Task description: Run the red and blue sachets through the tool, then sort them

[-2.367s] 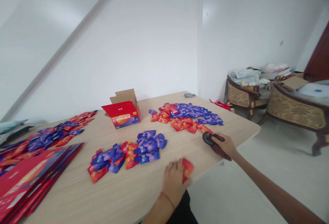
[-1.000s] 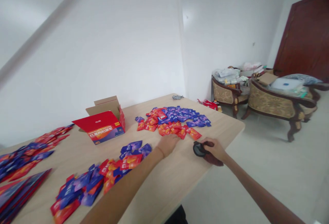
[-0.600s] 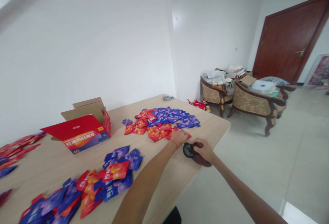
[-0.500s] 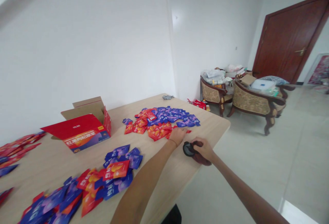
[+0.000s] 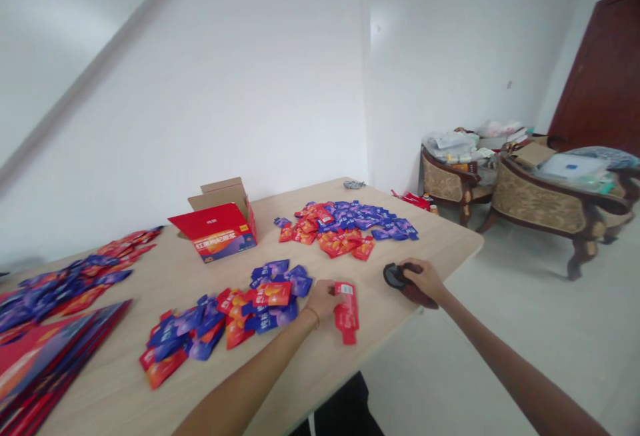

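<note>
With its fingers, your left hand [image 5: 324, 299] pinches a red sachet [image 5: 347, 316], right of the near sachet pile [image 5: 273, 295]; your right hand [image 5: 424, 279] grasps a dark round-headed tool [image 5: 395, 276] at the table's [image 5: 185, 283] right edge.

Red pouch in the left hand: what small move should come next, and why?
Perhaps set the red pouch onto the near pouch pile: the left hand holds it just beside, red ones lie there, and the right hand holds a dark object.
</note>
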### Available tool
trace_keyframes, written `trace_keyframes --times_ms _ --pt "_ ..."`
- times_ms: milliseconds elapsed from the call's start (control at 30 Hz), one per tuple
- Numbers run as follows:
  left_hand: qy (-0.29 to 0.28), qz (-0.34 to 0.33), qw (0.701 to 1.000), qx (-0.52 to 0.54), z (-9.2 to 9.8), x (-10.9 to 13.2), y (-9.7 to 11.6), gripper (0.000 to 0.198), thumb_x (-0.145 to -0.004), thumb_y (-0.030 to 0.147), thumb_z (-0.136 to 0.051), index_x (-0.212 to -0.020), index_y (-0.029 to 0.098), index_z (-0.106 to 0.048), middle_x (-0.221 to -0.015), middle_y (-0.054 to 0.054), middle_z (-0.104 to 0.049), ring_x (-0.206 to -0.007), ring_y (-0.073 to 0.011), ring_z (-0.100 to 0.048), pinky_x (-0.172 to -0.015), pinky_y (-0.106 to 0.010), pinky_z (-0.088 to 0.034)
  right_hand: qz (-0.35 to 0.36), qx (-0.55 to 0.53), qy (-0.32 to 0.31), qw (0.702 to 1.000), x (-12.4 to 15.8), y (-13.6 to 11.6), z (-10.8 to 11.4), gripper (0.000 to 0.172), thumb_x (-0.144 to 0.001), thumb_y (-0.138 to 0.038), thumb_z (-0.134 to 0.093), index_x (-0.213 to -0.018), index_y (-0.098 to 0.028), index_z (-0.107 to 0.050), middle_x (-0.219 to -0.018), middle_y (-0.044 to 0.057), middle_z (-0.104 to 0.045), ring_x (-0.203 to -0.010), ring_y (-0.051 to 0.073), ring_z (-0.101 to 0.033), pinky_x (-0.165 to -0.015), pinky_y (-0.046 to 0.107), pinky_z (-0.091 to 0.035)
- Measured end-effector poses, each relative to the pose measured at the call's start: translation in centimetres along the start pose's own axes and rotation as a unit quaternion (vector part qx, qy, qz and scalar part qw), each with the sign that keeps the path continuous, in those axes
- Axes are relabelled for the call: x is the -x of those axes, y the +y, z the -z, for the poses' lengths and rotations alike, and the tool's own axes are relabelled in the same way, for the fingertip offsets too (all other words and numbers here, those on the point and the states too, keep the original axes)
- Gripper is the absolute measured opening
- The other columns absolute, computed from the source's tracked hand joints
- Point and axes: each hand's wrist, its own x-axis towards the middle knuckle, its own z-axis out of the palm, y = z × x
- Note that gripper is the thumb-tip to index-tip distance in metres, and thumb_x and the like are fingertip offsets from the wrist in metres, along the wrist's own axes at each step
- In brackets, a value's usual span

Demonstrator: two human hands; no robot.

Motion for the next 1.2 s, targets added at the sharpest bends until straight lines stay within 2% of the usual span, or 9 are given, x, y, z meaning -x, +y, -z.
trace_keyframes --times_ms 200,367,467,567,733,833,933,1067,1200 --pt "0.061 -0.025 0.988 -0.137 1.2 3.2 -1.9 0.017 -0.087 0.026 -0.068 -0.098 0.014 -0.072 -0.083 -0.004 -0.07 -0.079 -0.0193 -0.065 -0.076 -0.031 -0.05 -0.012 0.01 0.01 1.0 0.0 0.2 -0.1 0.026 -0.067 -0.034 -0.061 -0.083 -0.021 -0.076 -0.087 0.006 -0.078 -0.087 0.028 -0.072 -0.085 0.039 -0.056" --pt "0.085 -0.097 0.969 -0.211 1.4 6.4 -0.8 0.026 -0.097 0.022 -0.054 -0.118 0.017 -0.067 -0.118 -0.011 -0.065 -0.113 -0.0252 -0.058 -0.098 -0.04 -0.046 -0.013 0.022 0.01 1.0 0.2 0.3 -0.2 0.026 -0.07 -0.036 -0.062 -0.085 -0.021 -0.075 -0.089 0.006 -0.078 -0.089 0.029 -0.072 -0.086 0.04 -0.056" --pt "0.086 -0.165 0.943 -0.275 -0.3 10.6 -1.0 0.026 -0.1 0.021 -0.048 -0.118 0.02 -0.067 -0.12 -0.008 -0.065 -0.113 -0.0233 -0.057 -0.103 -0.038 -0.045 -0.006 0.055 0.005 0.998 0.2 0.4 -0.2 0.028 -0.074 -0.041 -0.061 -0.088 -0.021 -0.075 -0.092 0.007 -0.079 -0.092 0.029 -0.072 -0.086 0.039 -0.055" --pt "0.102 -0.22 0.902 -0.356 -3.1 14.8 -2.5 0.03 -0.097 0.026 -0.056 -0.126 0.019 -0.064 -0.125 -0.009 -0.066 -0.116 -0.0253 -0.058 -0.106 -0.04 -0.047 0.005 0.144 0.004 0.99 0.1 -0.8 -0.6 0.03 -0.078 -0.043 -0.06 -0.091 -0.022 -0.076 -0.094 0.007 -0.078 -0.091 0.028 -0.071 -0.084 0.039 -0.054" --pt "0.148 -0.246 0.864 -0.414 -6.1 17.0 -5.4 0.055 -0.09 0.018 -0.066 -0.143 0.013 -0.051 -0.135 -0.013 -0.062 -0.125 -0.0281 -0.057 -0.107 -0.041 -0.05 0.095 0.227 0.059 0.967 1.1 -7.8 -3.6 0.032 -0.086 -0.045 -0.06 -0.102 -0.023 -0.077 -0.105 0.009 -0.075 -0.097 0.027 -0.068 -0.09 0.039 -0.051" --pt "0.151 -0.263 0.853 -0.425 -6.1 16.7 -6.1 0.056 -0.089 0.013 -0.064 -0.143 0.014 -0.05 -0.13 -0.013 -0.064 -0.123 -0.0272 -0.06 -0.107 -0.041 -0.051 0.184 0.208 -0.028 0.96 3.7 -13.0 -7.2 0.031 -0.086 -0.045 -0.066 -0.109 -0.026 -0.076 -0.105 0.008 -0.072 -0.094 0.024 -0.067 -0.088 0.036 -0.052" --pt "0.15 -0.264 0.855 -0.421 -5.7 16.6 -6.2 0.051 -0.089 0.012 -0.063 -0.14 0.013 -0.054 -0.125 -0.013 -0.065 -0.119 -0.0275 -0.062 -0.104 -0.039 -0.053 0.268 0.22 -0.175 0.922 7.2 -15.9 -11.0 0.031 -0.084 -0.039 -0.072 -0.112 -0.028 -0.075 -0.11 0.007 -0.07 -0.093 0.021 -0.066 -0.085 0.032 -0.051" --pt "0.155 -0.252 0.863 -0.409 -5.6 16.7 -5.8 0.046 -0.093 0.005 -0.054 -0.138 0.016 -0.055 -0.122 -0.011 -0.065 -0.114 -0.0254 -0.064 -0.101 -0.039 -0.055 0.303 0.274 -0.274 0.871 9.5 -14.9 -13.9 0.022 -0.085 -0.026 -0.067 -0.105 -0.029 -0.075 -0.105 0.004 -0.07 -0.088 0.019 -0.063 -0.079 0.028 -0.048" --pt "0.152 -0.249 0.87 -0.398 -5.5 16.7 -5.6 0.043 -0.094 0.003 -0.052 -0.135 0.016 -0.057 -0.12 -0.011 -0.065 -0.11 -0.0234 -0.065 -0.098 -0.037 -0.056 0.28 0.3 -0.255 0.875 5.8 -11.9 -13.4 0.023 -0.086 -0.018 -0.061 -0.099 -0.027 -0.077 -0.099 0.003 -0.07 -0.084 0.017 -0.062 -0.075 0.026 -0.045"
